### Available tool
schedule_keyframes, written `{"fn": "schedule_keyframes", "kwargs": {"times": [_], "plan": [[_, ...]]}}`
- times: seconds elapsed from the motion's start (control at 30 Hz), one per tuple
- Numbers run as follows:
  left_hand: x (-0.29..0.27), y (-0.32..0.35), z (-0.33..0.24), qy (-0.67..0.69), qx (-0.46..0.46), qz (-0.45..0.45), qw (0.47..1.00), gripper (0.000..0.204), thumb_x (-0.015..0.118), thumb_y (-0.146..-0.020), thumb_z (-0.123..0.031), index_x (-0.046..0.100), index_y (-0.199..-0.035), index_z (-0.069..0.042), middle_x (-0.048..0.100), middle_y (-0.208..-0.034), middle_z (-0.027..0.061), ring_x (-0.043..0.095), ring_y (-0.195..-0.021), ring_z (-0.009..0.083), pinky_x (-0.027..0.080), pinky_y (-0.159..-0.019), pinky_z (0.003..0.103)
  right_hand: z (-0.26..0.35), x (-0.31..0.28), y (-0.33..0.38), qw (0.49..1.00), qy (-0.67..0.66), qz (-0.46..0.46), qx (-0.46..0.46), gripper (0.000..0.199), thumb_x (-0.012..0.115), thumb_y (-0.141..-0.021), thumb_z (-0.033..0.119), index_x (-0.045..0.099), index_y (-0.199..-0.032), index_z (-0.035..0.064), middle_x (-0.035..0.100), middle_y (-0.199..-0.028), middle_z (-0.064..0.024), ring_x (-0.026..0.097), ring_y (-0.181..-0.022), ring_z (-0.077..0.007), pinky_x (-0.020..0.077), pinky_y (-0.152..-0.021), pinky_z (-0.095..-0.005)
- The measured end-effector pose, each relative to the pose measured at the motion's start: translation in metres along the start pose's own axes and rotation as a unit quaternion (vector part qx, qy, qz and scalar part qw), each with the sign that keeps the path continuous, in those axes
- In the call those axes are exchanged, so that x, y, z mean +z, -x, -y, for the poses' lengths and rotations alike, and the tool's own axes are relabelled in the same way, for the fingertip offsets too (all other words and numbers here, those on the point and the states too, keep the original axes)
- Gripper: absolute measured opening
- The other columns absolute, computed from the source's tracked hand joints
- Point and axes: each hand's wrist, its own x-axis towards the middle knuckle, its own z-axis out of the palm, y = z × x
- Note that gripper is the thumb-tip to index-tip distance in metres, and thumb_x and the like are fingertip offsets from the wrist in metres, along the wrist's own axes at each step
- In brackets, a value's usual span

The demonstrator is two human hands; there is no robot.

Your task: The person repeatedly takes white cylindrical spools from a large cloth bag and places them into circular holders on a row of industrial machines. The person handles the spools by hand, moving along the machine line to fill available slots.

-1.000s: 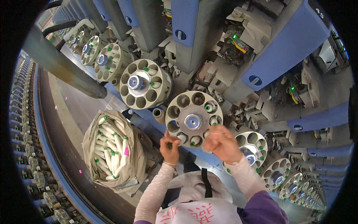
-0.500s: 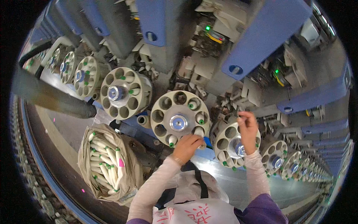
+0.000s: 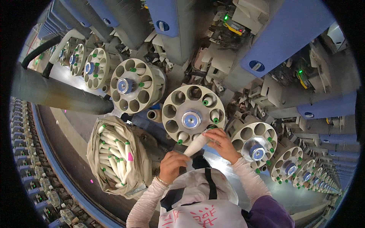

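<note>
White bobbin [image 3: 196, 146] slanted from half-past seven to half-past one; right hand [image 3: 221, 143] grasped its upper end; left hand's [image 3: 173, 166] grip could not be determined.

Round mag [image 3: 179, 114] ctr, cloth sack [image 3: 142, 164] near L.
Mag: green-tipped white bobbins [image 3: 215, 114] in far-R, R + near holes; sack: heap of same, pink tag [image 3: 130, 156] on top; floor [image 3: 78, 140] L of sack: pink bits [image 3: 91, 181].
</note>
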Motion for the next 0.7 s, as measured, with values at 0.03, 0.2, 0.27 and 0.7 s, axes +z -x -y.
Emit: {"fn": "schedule_keyframes", "kwargs": {"times": [0.03,0.2,0.27,0.7], "plan": [[-0.001,0.001,-0.001,-0.003,-0.006,0.001,1.0,0.008,0.069,-0.073,-0.004,0.064,-0.077,-0.009,0.074,-0.101,0.001,0.063,-0.091,0.0233,0.051,-0.083,0.039,0.002,0.003,0.0,1.0,-0.002,0.005,-0.013,0.041,0.071,-0.088,0.023,0.067,-0.127,0.0094,0.062,-0.124,-0.0073,0.053,-0.118,-0.0281,0.0406,-0.104,-0.0397],[-0.006,-0.005,-0.002,-0.028,0.068,0.058,0.996,0.01,0.065,-0.076,0.001,0.062,-0.076,-0.009,0.074,-0.1,0.0032,0.063,-0.091,0.025,0.051,-0.084,0.04,0.008,0.021,-0.012,0.995,0.012,0.018,-0.093,0.036,0.077,-0.082,0.021,0.073,-0.117,0.0135,0.069,-0.113,-0.001,0.058,-0.11,-0.0223,0.0386,-0.097,-0.04],[-0.002,-0.009,0.0,-0.027,0.084,0.07,0.994,0.019,0.066,-0.066,0.006,0.06,-0.076,-0.008,0.073,-0.1,0.0028,0.062,-0.092,0.0256,0.052,-0.083,0.04,0.013,0.027,-0.019,0.988,0.006,0.026,-0.15,0.032,0.077,-0.081,0.021,0.075,-0.112,0.0135,0.07,-0.111,0.0007,0.059,-0.109,-0.0212,0.0381,-0.096,-0.0393],[0.041,0.02,0.008,0.335,-0.282,-0.271,0.857,0.027,0.068,-0.086,0.012,0.049,-0.096,-0.004,0.067,-0.114,0.0167,0.064,-0.104,0.0195,0.052,-0.093,0.033,0.041,0.022,0.044,0.999,-0.036,0.006,0.0,0.006,0.07,-0.083,0.006,0.064,-0.082,0.003,0.06,-0.084,-0.0084,0.057,-0.083,-0.0289,0.0445,-0.08,-0.039]]}}
